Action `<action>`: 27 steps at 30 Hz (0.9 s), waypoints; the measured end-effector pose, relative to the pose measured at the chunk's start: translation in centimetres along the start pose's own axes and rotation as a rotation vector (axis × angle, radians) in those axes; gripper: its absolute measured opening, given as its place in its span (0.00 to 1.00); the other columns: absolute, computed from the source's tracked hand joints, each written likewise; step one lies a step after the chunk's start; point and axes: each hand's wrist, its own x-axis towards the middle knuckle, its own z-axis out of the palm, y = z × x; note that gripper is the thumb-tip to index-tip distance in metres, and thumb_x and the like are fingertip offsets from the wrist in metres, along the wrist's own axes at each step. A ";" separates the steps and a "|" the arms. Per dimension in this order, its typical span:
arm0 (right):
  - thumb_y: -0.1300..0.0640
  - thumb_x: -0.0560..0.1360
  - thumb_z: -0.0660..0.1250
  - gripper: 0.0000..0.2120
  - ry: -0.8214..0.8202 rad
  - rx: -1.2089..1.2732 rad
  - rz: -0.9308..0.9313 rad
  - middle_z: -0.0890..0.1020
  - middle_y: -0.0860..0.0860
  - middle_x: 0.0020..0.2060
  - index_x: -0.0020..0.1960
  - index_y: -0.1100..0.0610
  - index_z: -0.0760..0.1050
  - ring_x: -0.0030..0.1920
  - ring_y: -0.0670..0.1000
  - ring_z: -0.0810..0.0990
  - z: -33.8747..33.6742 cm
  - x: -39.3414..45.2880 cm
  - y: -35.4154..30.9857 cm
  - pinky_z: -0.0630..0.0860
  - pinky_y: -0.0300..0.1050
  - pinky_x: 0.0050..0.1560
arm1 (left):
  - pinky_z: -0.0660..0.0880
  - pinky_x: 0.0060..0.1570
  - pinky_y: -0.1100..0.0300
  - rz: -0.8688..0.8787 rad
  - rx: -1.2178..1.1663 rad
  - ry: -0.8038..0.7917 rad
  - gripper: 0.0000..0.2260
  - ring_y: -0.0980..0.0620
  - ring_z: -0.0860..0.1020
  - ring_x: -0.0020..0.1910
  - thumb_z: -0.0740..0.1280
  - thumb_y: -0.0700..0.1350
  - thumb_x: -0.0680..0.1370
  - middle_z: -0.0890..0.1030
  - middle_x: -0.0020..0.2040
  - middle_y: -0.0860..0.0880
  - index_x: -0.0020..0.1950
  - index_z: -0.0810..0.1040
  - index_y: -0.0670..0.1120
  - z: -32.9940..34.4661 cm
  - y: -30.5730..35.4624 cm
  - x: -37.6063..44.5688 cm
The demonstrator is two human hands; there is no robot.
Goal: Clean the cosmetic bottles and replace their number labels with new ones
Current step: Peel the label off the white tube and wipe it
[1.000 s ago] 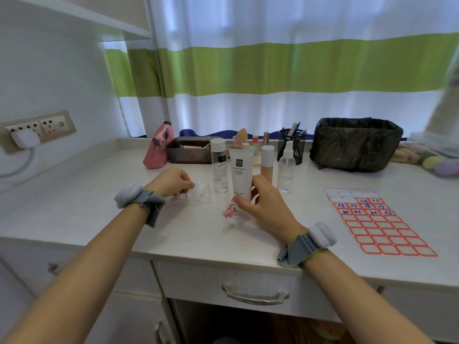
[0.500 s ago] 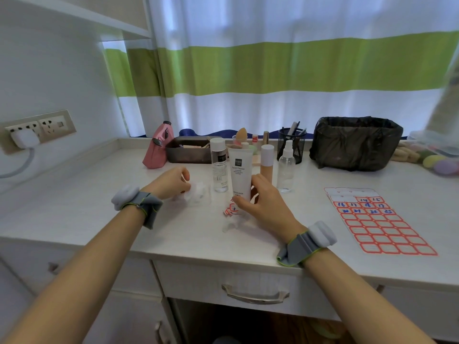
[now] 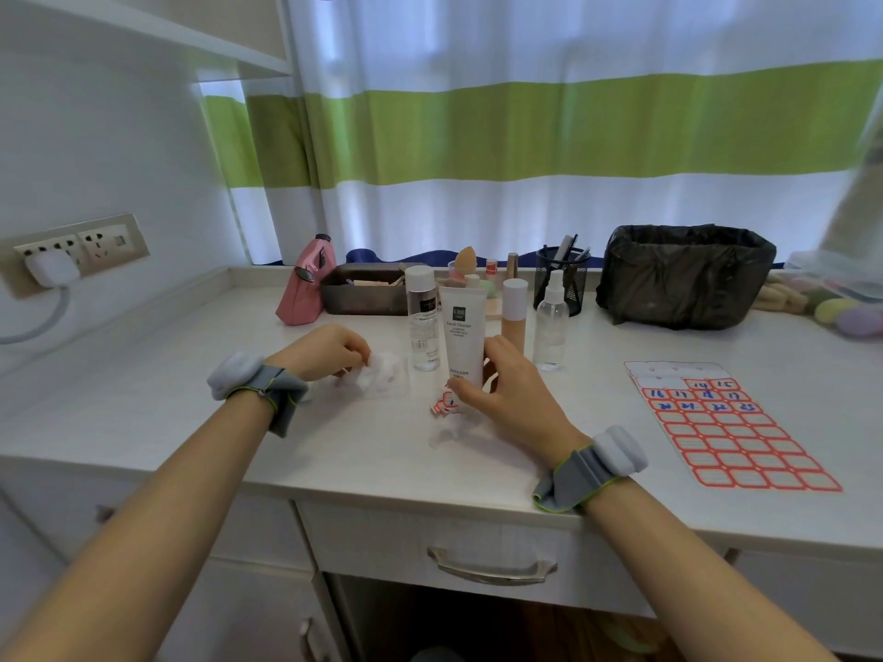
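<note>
The white facial cleanser tube (image 3: 462,335) stands upright on your bench (image 3: 143,398), long axis vertical, cap down, its printed face toward you, between the clear toner bottle (image 3: 423,317) and the beige foundation bottle (image 3: 514,310). Since a second ago your left hand (image 3: 321,352) has lifted a white cotton pad (image 3: 377,366) from its clear packet; fingers curled, it pinches the pad just left of the toner bottle. Your right hand (image 3: 509,393) has not moved: half-open, thumb and fingers wrapped around the tube's base. Peeled red-edged labels (image 3: 445,402) lie beside it; the label sheet (image 3: 726,425) lies well apart to the right.
</note>
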 end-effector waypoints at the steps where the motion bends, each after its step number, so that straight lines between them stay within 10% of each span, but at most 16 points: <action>1: 0.51 0.73 0.69 0.16 0.001 -0.001 -0.002 0.74 0.49 0.47 0.58 0.56 0.73 0.44 0.47 0.75 0.0 0.0 0.0 0.71 0.33 0.42 | 0.76 0.51 0.59 -0.013 -0.009 0.004 0.09 0.48 0.77 0.45 0.61 0.37 0.78 0.80 0.50 0.44 0.51 0.81 0.43 0.0 0.1 0.1; 16: 0.51 0.74 0.69 0.17 -0.004 -0.006 -0.002 0.74 0.49 0.49 0.59 0.57 0.72 0.45 0.47 0.74 -0.1 -0.1 -0.1 0.73 0.35 0.43 | 0.74 0.48 0.57 -0.054 0.192 0.146 0.22 0.49 0.76 0.47 0.74 0.56 0.68 0.78 0.49 0.48 0.52 0.77 0.42 1.0 0.9 0.5; 23: 0.53 0.74 0.69 0.15 0.030 0.089 0.060 0.77 0.51 0.49 0.58 0.55 0.73 0.44 0.47 0.75 -0.1 0.0 -0.1 0.71 0.31 0.42 | 0.72 0.42 0.61 0.026 -0.278 0.323 0.03 0.48 0.76 0.46 0.68 0.42 0.76 0.79 0.48 0.45 0.48 0.78 0.44 -0.4 0.8 -0.7; 27: 0.53 0.74 0.69 0.14 0.071 0.187 0.122 0.79 0.50 0.49 0.58 0.54 0.73 0.44 0.47 0.77 -0.5 0.1 -0.3 0.73 0.32 0.40 | 0.74 0.46 0.57 0.171 -0.620 0.187 0.08 0.49 0.78 0.45 0.69 0.37 0.74 0.80 0.47 0.45 0.52 0.76 0.45 -0.2 3.1 -2.7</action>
